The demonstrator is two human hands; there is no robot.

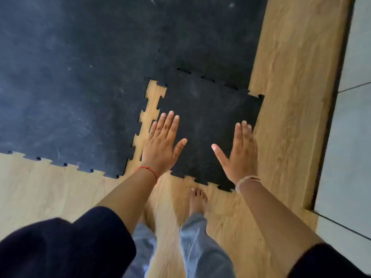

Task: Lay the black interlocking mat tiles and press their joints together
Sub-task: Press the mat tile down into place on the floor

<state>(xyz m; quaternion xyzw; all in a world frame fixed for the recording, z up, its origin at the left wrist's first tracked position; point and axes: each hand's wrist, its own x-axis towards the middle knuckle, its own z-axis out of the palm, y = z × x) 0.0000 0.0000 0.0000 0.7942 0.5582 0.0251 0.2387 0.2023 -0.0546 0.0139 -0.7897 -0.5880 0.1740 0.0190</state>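
Wood-grain floor (pixel 291 57) shows in a toothed strip between the laid black mat (pixel 80 77) and the loose tile (pixel 208 121) you are fitting at its corner. Your left hand (pixel 162 145) and right hand (pixel 239 155) are both spread flat, palms down, gripping nothing; whether they press the tile or hover just above it cannot be told. They flank its near half, likely so you can slide it left evenly. The far edge meets the mat but looks unseated and skewed; the left joint is apart. Your bare foot (pixel 197 199) stands just beside the near edge, off the tile.
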